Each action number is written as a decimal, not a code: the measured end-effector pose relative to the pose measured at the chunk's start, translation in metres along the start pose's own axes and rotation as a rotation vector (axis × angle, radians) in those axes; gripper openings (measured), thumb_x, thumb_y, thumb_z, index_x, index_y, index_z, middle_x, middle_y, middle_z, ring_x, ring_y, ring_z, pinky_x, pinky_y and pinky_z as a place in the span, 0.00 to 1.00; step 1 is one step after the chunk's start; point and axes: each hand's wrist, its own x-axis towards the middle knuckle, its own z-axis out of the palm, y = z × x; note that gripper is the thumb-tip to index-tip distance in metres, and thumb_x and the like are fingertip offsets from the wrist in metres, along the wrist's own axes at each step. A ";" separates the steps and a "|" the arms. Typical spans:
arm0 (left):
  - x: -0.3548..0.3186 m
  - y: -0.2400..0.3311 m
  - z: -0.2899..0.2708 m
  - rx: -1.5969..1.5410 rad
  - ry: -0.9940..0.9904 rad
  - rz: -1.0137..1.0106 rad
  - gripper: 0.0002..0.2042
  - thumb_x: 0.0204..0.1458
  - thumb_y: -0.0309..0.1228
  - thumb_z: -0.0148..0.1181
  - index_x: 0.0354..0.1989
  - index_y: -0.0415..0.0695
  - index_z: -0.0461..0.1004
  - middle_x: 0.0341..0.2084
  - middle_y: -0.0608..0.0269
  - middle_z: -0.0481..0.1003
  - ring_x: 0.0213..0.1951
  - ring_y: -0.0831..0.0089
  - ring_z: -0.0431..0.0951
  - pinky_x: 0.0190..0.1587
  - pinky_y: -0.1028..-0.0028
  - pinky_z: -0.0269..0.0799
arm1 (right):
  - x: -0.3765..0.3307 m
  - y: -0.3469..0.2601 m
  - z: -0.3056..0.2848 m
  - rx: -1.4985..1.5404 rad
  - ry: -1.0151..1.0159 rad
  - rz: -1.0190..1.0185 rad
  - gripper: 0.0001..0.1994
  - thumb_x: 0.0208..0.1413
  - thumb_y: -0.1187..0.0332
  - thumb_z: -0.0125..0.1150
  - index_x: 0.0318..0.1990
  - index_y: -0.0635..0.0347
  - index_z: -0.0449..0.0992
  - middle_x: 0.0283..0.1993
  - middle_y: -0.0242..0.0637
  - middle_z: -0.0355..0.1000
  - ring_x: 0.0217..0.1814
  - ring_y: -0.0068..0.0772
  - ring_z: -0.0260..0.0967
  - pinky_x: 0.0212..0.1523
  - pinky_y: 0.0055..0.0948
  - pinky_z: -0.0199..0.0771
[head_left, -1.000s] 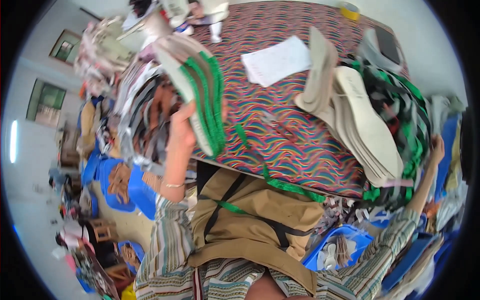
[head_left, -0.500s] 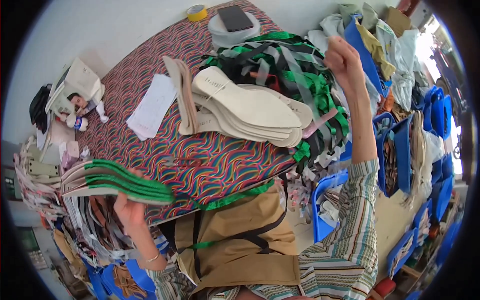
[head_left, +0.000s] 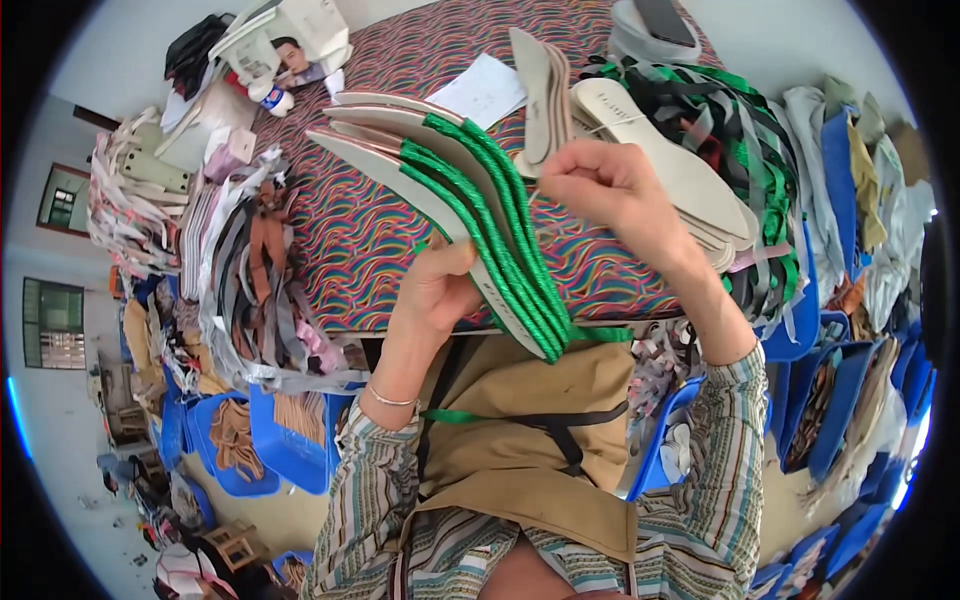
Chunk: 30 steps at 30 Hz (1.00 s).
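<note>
Rainbow-waved cloth covers the table (head_left: pixel 350 270), blue bins (head_left: pixel 290 465) sit below at lower left of the frame, and centre stage goes to the bundle (head_left: pixel 490 215): pale insoles edged in glittery green, tilted over the table's near edge, fanned at the upper-left end, packed tighter at the lower right. Left grip (head_left: pixel 435 290) is clamped on it about midway along, thumb at the pale outer side. Right grip (head_left: pixel 625 195) hangs just to the right, fingertips drawn together; whether they pinch anything thin, no telling!

How does it handle? Light, by the look of it, springy, stiff enough to keep its curve yet likely to flex lengthwise. Layers could slide on one another, so the narrow middle seems the place to hold, pressed flat from both faces; a pinch on the edging alone might let them splay. Hardly fragile, though a sharp fold could crease it.

Green strip (head_left: pixel 600 334) by the lower end; attached or not, unclear. Farther up and right, a pale stack (head_left: pixel 665 150) lies beside a green-and-black tangle (head_left: pixel 745 150).
</note>
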 end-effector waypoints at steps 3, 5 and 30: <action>-0.011 0.019 -0.012 -0.192 -0.074 0.076 0.32 0.43 0.35 0.73 0.59 0.42 0.68 0.54 0.49 0.71 0.56 0.52 0.71 0.63 0.52 0.64 | -0.013 -0.002 -0.022 -0.154 0.061 0.098 0.09 0.58 0.65 0.60 0.32 0.62 0.77 0.24 0.18 0.65 0.23 0.08 0.52 0.22 0.15 0.46; -0.018 0.035 -0.030 -0.435 -0.193 0.225 0.29 0.44 0.34 0.73 0.56 0.42 0.71 0.54 0.50 0.71 0.59 0.51 0.67 0.65 0.47 0.58 | -0.030 0.007 -0.038 -0.127 0.071 0.184 0.10 0.58 0.65 0.60 0.30 0.62 0.76 0.22 0.20 0.64 0.20 0.09 0.51 0.21 0.17 0.47; -0.070 0.038 -0.029 -0.819 -0.011 0.272 0.17 0.55 0.41 0.63 0.44 0.40 0.73 0.34 0.59 0.74 0.36 0.67 0.74 0.45 0.67 0.71 | -0.052 0.103 0.083 0.370 -0.229 0.263 0.04 0.48 0.76 0.64 0.26 0.62 0.75 0.25 0.32 0.69 0.32 0.25 0.68 0.31 0.25 0.68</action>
